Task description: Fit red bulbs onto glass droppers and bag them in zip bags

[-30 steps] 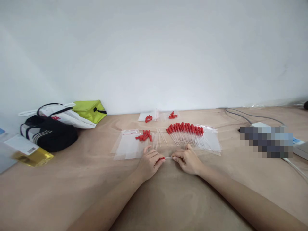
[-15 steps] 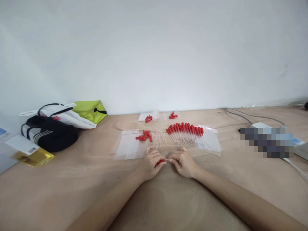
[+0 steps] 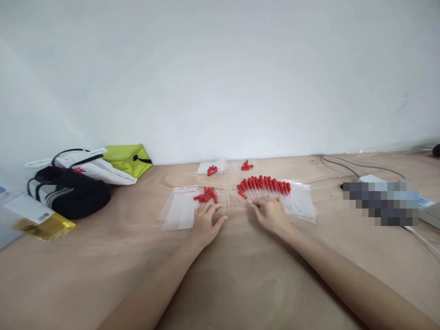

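My left hand is open, its thumb and fingers apart, just below a pile of red rubber bulbs on clear plastic bags. Right of its fingertips lie several thin clear tubes. My right hand has its fingers pinched on the stem of a dropper with a red bulb. That dropper is at the left end of a fanned row of red-bulbed droppers. The right hand covers some of their stems.
More bulbs and small bags lie near the wall. At left are a black bag, a lime-green bag and a yellow packet. A power strip with grey cables is at right.
My left hand has let go of the red bulb and moved left and up, its fingers opening. My right hand has moved up and right, bringing the dropper to the row's left end.
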